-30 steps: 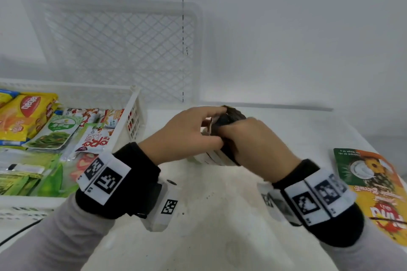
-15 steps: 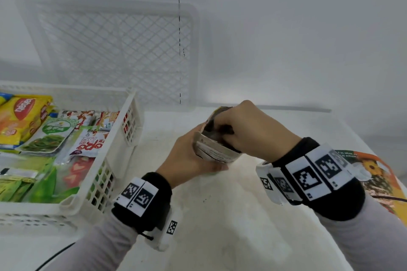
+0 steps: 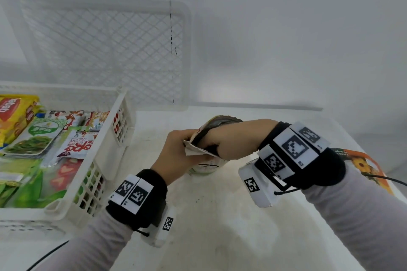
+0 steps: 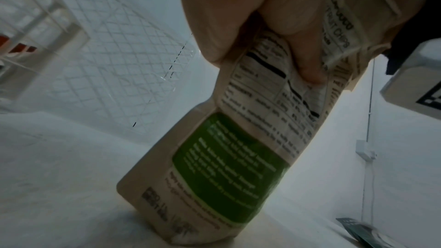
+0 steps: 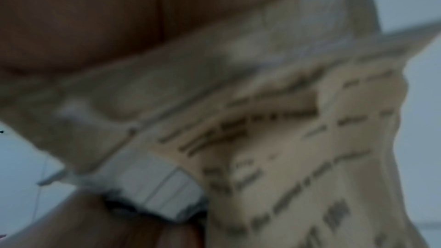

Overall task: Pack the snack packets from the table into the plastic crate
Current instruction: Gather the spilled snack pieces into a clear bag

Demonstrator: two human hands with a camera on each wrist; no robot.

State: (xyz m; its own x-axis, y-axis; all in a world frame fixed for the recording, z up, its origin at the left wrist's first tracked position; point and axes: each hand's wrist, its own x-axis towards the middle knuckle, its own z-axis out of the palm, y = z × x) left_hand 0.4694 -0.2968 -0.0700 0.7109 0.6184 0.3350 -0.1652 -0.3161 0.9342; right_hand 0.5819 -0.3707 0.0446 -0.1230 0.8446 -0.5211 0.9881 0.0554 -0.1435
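Note:
A tan paper snack pouch (image 3: 207, 166) with a green label (image 4: 229, 167) stands on its base on the white table (image 3: 209, 226), leaning a little. My left hand (image 3: 178, 156) grips its upper part from the left, fingers curled round the printed back (image 4: 281, 86). My right hand (image 3: 229, 141) pinches the folded top from the right; the right wrist view shows the blurred pouch (image 5: 274, 129) close up. The white plastic crate (image 3: 103, 149) at the left holds several snack packets, among them a yellow one (image 3: 15, 114) and green ones (image 3: 35, 136).
A second white crate (image 3: 105, 50) leans upright against the back wall. An orange and green snack packet (image 3: 365, 165) lies flat at the table's right edge, partly behind my right forearm. A black cable (image 3: 48, 255) runs along the front left.
Both hands have shifted slightly left with the pouch; the pouch now stands more upright on the table, with my right hand on its top and my left lower on its side.

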